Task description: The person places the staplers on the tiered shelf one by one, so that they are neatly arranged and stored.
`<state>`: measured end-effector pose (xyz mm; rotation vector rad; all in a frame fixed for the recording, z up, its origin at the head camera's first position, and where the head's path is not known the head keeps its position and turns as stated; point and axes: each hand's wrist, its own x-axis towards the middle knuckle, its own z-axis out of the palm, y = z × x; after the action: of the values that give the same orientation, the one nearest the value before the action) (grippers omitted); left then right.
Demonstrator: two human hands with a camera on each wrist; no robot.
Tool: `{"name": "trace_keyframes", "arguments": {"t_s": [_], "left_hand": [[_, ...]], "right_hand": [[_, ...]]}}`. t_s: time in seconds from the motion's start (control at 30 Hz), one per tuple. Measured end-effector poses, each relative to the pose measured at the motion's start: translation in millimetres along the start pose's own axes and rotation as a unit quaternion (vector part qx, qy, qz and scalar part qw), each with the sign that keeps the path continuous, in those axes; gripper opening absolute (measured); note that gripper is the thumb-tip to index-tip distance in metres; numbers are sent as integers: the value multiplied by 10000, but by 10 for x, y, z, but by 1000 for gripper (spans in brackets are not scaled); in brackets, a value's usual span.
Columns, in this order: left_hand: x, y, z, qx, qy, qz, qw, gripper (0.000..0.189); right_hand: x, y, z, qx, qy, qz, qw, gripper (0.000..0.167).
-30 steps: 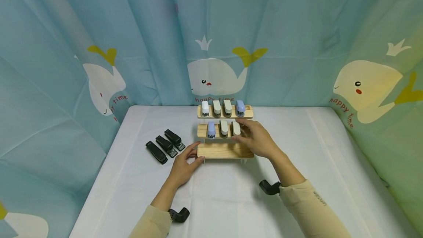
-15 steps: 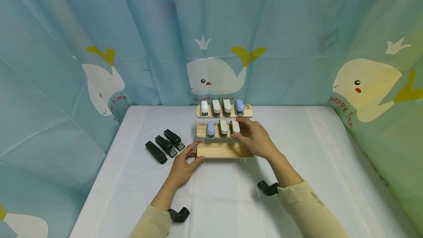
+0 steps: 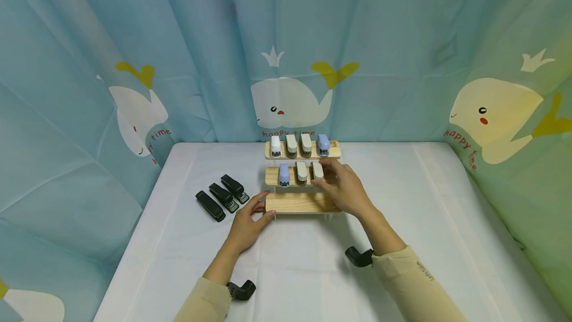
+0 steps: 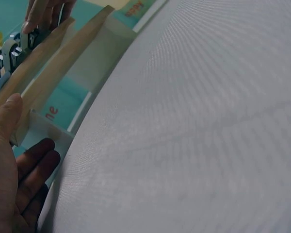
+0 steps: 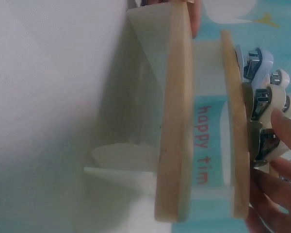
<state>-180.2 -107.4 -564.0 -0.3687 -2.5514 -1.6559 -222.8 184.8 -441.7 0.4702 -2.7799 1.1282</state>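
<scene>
As fingers [image 3: 329, 164] pinch it, the stapler [image 3: 317, 169] lies front-to-back, mouth [image 5: 268, 140] nearest.

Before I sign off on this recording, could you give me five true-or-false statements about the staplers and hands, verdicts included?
1. The right hand pinches a cream stapler on the middle shelf. True.
2. The left hand holds a stapler. False: it holds the left end of the bottom shelf.
3. Four staplers stand on the top shelf. True.
4. The three black staplers lie to the right of the bottom shelf. False: they lie to its left.
5. The top shelf's leftmost stapler is white. True.
</scene>
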Motion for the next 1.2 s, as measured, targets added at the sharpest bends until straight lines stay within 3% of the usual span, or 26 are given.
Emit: {"name": "trace_keyframes", "arguments": {"t_s": [0.57,0.8,0.97,1.2], "left_hand": [[12,-8,-3,-28,-17,-141,9999,65],[24,3,-2,23,-5,-65,10000,64],[28,12,-6,33,-21,-121,9999,65],[26,9,-10,17,-36,-210,9998,65]], "right_hand": [[-33,4,36,18,209,-139,9997,59],[-76,65,19,432,312,-223,9983,59],[-118,124,28,780,514,-327,9951,53],[-181,224,69,819,1013,-462,9904,48]]}}
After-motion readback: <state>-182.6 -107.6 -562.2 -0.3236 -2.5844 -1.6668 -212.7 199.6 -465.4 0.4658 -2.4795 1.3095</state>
